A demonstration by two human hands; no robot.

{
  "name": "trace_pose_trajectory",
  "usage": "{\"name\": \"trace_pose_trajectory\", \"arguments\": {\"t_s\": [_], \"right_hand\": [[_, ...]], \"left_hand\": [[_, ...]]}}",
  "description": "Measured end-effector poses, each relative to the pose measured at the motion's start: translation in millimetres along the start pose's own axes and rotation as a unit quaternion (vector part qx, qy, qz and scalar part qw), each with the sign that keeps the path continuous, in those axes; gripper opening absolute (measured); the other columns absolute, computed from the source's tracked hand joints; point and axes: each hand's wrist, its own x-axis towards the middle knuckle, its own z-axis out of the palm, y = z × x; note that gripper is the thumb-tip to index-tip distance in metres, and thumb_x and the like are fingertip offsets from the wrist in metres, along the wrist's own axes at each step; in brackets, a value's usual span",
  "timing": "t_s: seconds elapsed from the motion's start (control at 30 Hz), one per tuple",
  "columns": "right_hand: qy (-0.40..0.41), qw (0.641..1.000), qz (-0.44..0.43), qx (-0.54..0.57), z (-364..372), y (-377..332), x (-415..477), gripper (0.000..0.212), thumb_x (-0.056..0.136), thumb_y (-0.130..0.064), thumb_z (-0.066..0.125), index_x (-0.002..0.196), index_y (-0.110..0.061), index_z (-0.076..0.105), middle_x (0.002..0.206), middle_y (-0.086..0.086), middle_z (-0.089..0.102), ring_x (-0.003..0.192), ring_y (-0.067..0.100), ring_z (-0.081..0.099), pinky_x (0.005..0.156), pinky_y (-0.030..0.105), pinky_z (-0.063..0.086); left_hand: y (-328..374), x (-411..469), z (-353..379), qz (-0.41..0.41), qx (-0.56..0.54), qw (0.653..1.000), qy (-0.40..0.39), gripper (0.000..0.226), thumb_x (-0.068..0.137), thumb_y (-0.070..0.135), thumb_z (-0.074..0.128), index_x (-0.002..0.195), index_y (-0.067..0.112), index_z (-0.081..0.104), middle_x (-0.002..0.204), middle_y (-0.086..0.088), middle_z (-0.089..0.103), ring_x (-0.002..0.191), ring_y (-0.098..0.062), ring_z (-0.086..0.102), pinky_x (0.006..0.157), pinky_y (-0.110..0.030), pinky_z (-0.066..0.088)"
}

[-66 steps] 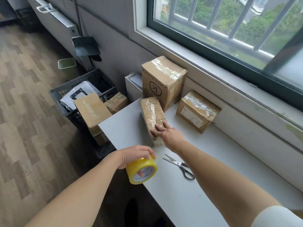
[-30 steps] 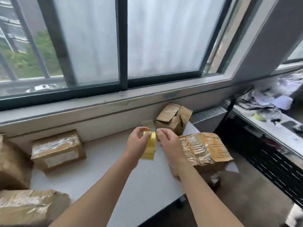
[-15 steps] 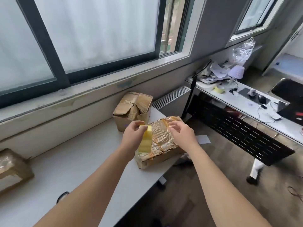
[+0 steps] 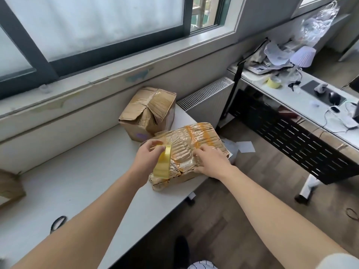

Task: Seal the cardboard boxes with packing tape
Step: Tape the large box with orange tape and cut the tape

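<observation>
Cardboard box [image 4: 204, 136] at the right end of the bench [image 4: 77, 181]: how to seal it well?

Left hand [image 4: 149, 158] pinches yellow tape [image 4: 163, 164]; right hand [image 4: 211, 160] lies open, pressing its top. Stick the end down first, then smooth along the seam.

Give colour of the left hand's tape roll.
Yellow, slightly translucent packing tape roll; seen best in head view.
</observation>
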Motion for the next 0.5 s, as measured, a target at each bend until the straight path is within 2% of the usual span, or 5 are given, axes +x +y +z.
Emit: {"name": "trace_pose_trajectory", "arguments": {"t_s": [0.13,0.3,0.37,0.5], "right_hand": [[-0.012,0.999,-0.034,-0.023,-5,8,6,0.062,0.092,-0.052,0.069,0.144,-0.027,0.046,0.141,0.002,0.046,0.125,0.028,0.052,0.102,0.043,0.046],[0.016,0.992,-0.081,-0.090,-8,18,7,0.052,0.100,-0.052,0.057,0.142,-0.024,0.047,0.138,0.004,0.050,0.114,0.031,0.060,0.090,0.041,0.050],[0.020,0.991,-0.093,-0.093,-7,21,6,0.056,0.099,-0.055,0.056,0.145,-0.024,0.046,0.142,0.004,0.049,0.119,0.030,0.059,0.095,0.040,0.048],[-0.017,0.991,-0.102,-0.089,-6,36,1,0.070,0.092,-0.055,0.066,0.152,-0.037,0.035,0.153,-0.001,0.041,0.133,0.025,0.048,0.110,0.042,0.042]], "left_hand": [[-6,4,1,0.001,0.002,1.000,-0.002,0.018,0.099,0.024,0.060,0.115,0.025,0.068,0.106,0.002,0.063,0.086,-0.015,0.055,0.061,-0.027,0.042],[-5,8,-1,-0.003,-0.010,1.000,-0.016,0.014,0.099,0.026,0.060,0.110,0.030,0.068,0.111,-0.002,0.063,0.096,-0.021,0.058,0.071,-0.032,0.047],[-5,9,-2,-0.006,-0.017,1.000,-0.018,0.013,0.099,0.027,0.060,0.109,0.032,0.068,0.111,-0.002,0.062,0.097,-0.022,0.058,0.073,-0.035,0.049],[-8,8,0,-0.003,-0.021,0.999,-0.024,0.013,0.099,0.027,0.060,0.109,0.030,0.068,0.111,-0.001,0.062,0.095,-0.019,0.057,0.072,-0.033,0.047]]}}
